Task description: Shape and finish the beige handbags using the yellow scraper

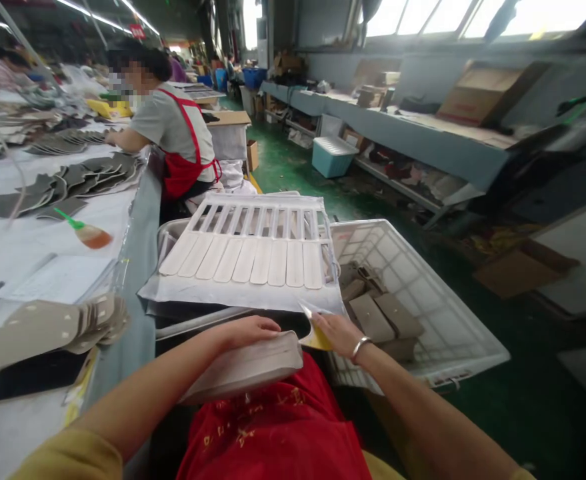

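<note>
My left hand [253, 330] lies over a thick stack of pale pieces [247, 365] on my lap, its fingers curled over the top edge. My right hand [337, 332], with a bracelet at the wrist, pinches a thin white-and-yellow piece [317, 339] with a pointed tip; its exact kind is unclear. Just beyond both hands lies a white sheet [253, 293] bearing a row of several pale rounded strips [260, 261]. Behind that row are slots in a white frame [257, 221].
A white plastic crate [437, 320] with taupe folded pieces [373, 317] stands at my right. On the left table [140, 267] are grey cut pieces [63, 187], a glue bottle [87, 235] and a beige stack [47, 327]. A co-worker [185, 133] in a red apron sits ahead.
</note>
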Action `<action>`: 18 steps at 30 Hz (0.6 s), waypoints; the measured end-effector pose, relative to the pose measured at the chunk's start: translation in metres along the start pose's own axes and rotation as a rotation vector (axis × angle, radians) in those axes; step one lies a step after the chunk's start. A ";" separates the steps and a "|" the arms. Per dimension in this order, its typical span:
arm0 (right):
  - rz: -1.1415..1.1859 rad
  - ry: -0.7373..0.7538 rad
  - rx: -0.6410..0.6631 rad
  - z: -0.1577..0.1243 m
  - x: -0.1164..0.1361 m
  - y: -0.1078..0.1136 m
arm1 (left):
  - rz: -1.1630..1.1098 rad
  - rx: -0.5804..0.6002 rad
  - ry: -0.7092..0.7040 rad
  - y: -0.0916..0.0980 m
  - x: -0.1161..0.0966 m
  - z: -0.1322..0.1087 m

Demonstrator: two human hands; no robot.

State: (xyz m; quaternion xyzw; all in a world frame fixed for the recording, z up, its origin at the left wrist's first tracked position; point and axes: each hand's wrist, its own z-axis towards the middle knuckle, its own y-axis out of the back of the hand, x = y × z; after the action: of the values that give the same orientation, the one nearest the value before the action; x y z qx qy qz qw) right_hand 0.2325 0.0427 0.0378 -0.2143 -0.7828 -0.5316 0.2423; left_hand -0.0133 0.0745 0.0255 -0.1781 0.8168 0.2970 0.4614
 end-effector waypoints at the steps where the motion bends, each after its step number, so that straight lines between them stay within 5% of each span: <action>1: -0.142 0.014 0.028 0.001 -0.002 -0.006 | -0.016 0.068 0.009 0.002 0.005 0.005; 7: -0.503 0.068 0.104 0.017 0.015 -0.026 | -0.185 0.400 -0.056 0.005 0.016 0.026; 13: -0.585 0.115 0.047 0.033 0.023 -0.029 | -0.527 0.537 0.081 0.003 0.026 0.035; 18: -0.582 0.202 0.025 0.041 0.025 -0.036 | -0.771 0.556 0.046 -0.001 0.030 0.039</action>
State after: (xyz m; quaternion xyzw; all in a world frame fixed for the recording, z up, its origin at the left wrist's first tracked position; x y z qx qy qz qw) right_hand 0.1853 0.0709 0.0138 0.0760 -0.7896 -0.5877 0.1591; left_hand -0.0031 0.0985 -0.0165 -0.3445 0.7497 -0.1298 0.5499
